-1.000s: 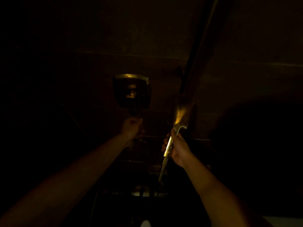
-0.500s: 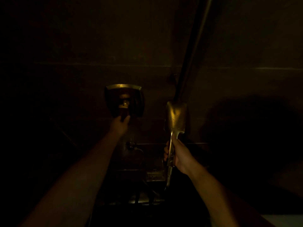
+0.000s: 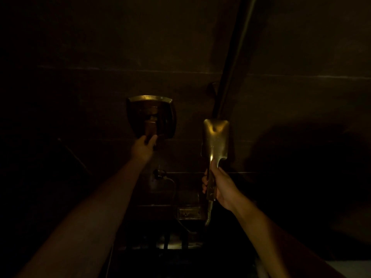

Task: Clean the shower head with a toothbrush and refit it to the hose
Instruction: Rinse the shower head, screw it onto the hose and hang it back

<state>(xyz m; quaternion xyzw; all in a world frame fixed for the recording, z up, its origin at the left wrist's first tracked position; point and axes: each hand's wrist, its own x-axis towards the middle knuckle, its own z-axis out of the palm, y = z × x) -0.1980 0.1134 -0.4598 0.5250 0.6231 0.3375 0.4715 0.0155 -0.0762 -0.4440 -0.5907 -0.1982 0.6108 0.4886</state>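
The scene is very dark. My right hand [image 3: 219,185] grips the handle of a shiny metal shower head [image 3: 215,137], held upright with its flat rectangular head up, in front of a vertical rail [image 3: 236,57]. The hose [image 3: 208,215] hangs from the bottom of the handle. My left hand [image 3: 144,146] reaches up to the lever of a wall valve [image 3: 151,117] with a square metal plate, and its fingers curl around the lever's lower end. No toothbrush is visible.
A dark tiled wall fills the background. Below the valve sit a small wall outlet [image 3: 159,173] and a metal label plate [image 3: 189,213]. A dim reflective ledge or tub edge [image 3: 174,245] lies at the bottom centre.
My right hand has straightened the shower head from a tilt to upright and drawn it lower in the view. My left hand has moved up onto the valve lever.
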